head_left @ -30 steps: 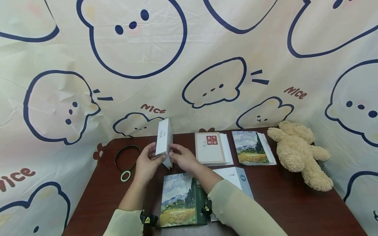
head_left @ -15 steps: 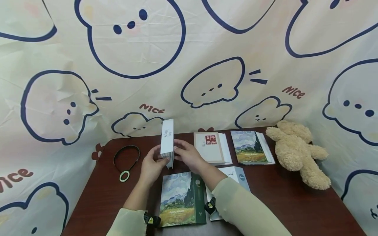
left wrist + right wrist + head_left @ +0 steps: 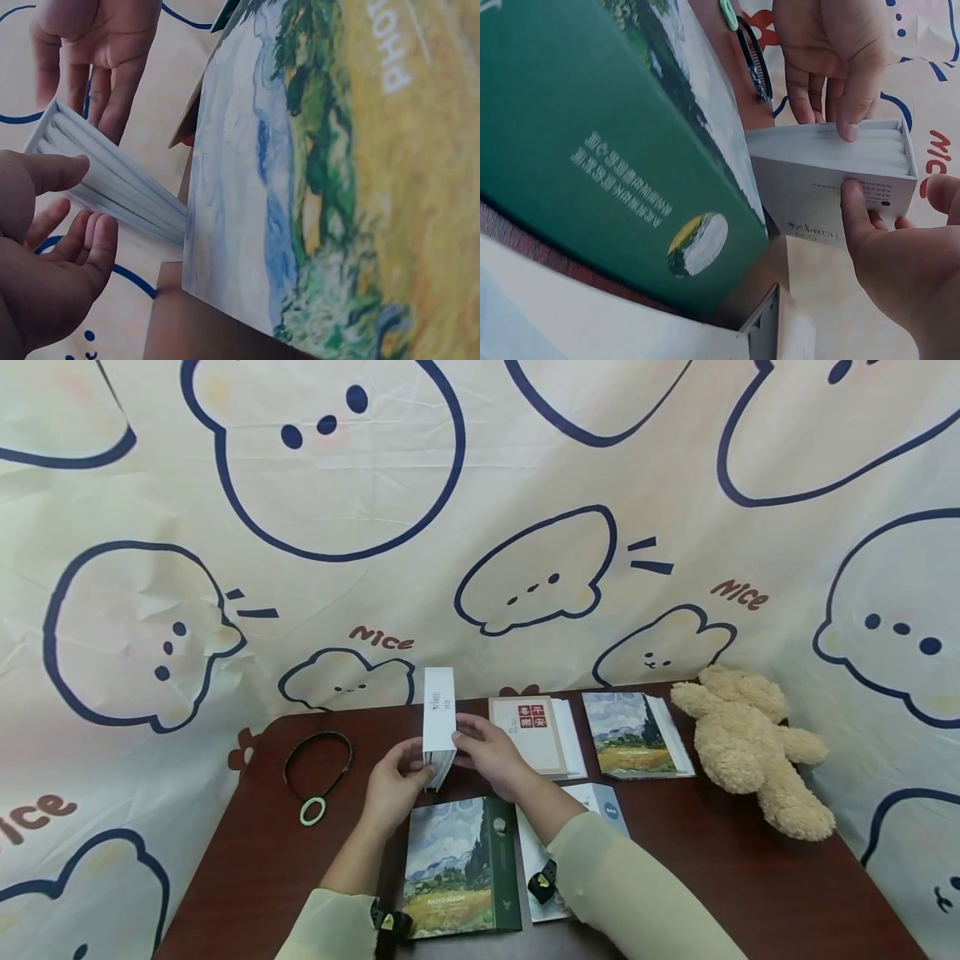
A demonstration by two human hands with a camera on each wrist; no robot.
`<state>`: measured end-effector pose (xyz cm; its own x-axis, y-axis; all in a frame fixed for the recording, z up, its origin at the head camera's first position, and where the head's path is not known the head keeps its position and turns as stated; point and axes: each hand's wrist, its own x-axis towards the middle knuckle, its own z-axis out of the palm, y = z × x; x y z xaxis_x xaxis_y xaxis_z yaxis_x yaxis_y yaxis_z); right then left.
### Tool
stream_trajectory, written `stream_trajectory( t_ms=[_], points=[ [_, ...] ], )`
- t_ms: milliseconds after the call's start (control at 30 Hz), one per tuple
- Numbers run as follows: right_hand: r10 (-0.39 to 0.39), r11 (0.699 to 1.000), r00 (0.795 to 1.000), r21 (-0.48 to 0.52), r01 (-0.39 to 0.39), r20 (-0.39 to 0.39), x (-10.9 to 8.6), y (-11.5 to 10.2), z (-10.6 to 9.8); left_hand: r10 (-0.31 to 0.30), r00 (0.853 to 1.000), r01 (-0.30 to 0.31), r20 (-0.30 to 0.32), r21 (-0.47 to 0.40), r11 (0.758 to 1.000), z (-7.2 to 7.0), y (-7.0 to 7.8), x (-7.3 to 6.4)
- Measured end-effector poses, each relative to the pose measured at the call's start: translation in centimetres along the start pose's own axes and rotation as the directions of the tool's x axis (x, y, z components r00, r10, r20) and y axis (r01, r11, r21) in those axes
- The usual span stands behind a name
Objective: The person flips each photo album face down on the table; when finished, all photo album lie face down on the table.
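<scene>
A white photo album [image 3: 438,714] with thick pages stands on end toward the back of the table, its lettered spine facing up toward me. My left hand [image 3: 396,783] holds its left side, with the thumb over the page edges. On the other side, my right hand [image 3: 493,758] grips the cover. The right wrist view shows the lettered cover and pale pages of the white album [image 3: 802,196] between both hands. Just in front lies a green-spined album [image 3: 450,868] with a painted landscape cover. Part of the white album's lower end is hidden behind it in the wrist views.
A headband-like black loop with a green ring [image 3: 312,811] lies left. Right of the hands are a cream album [image 3: 528,739], another landscape album [image 3: 630,735] and a plush bear [image 3: 750,752]. A pale blue-white album [image 3: 540,868] lies partly under the right forearm.
The white album has turned so its spine faces me more squarely, and it has shifted slightly right with both hands. The head view has drifted a little. Both hands keep hold of it.
</scene>
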<state>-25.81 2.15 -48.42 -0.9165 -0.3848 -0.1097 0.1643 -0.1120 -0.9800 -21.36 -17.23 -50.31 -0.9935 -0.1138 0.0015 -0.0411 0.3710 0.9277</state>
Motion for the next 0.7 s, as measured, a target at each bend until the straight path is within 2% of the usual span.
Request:
stream_trajectory(
  t_ms=[267, 700],
  points=[
    [0.020, 1.000, 1.000, -0.015, -0.021, -0.022, -0.2, 0.3, -1.0, -0.032, 0.999, 0.032, 0.000, 0.016, 0.999, 0.6, -0.1, 0.3],
    [0.014, 0.999, 0.995, -0.036, -0.017, -0.096, 0.2, 1.4, -2.1, -0.023, 1.000, 0.022, 0.007, 0.087, 0.996, 1.2, -0.3, 0.5]
  ],
)
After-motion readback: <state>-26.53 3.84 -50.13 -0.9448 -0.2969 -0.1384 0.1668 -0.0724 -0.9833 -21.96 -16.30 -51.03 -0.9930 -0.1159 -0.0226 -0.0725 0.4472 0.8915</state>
